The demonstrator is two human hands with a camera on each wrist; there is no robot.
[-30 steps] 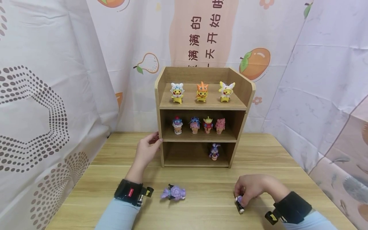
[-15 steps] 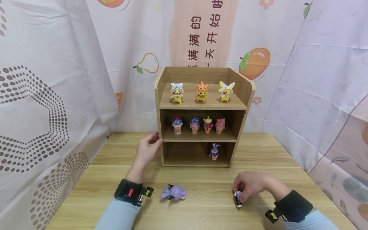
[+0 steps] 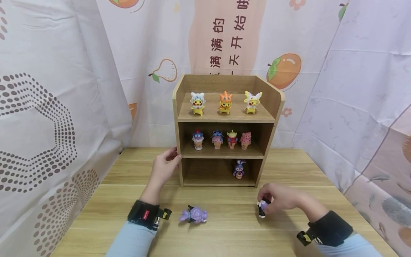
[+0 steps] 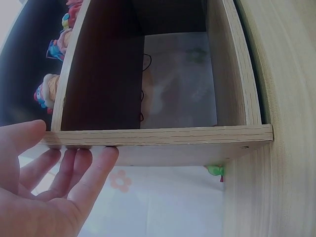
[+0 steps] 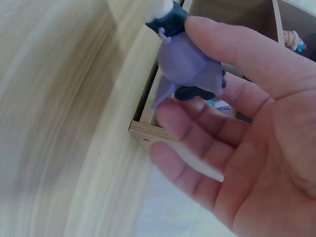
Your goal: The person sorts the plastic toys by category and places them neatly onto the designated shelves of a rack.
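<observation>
A small wooden shelf [image 3: 221, 157] with three tiers stands on the table. My left hand [image 3: 165, 166] grips its left side panel, the thumb [image 4: 24, 134] at the front edge and the fingers along the outer face. To the right in front of the shelf, my right hand [image 3: 280, 197] pinches a purple and black figurine [image 5: 190, 64] between thumb and fingers, just over the table. A purple figurine [image 3: 194, 215] lies on its side on the table, near my left wrist. On the bottom tier, a purple rabbit figurine [image 3: 239, 169] stands right of the middle.
Three yellow figurines in costume hats, one with an orange hat [image 3: 225, 102], stand on the top tier. Several ice-cream-cone figurines, among them a pink one [image 3: 245, 140], line the middle tier. A printed curtain [image 3: 154, 43] hangs behind the wooden table [image 3: 224, 235].
My right hand has lifted the purple and black figurine and moved it away from me, slightly left, toward the shelf. My left hand keeps its place on the shelf.
</observation>
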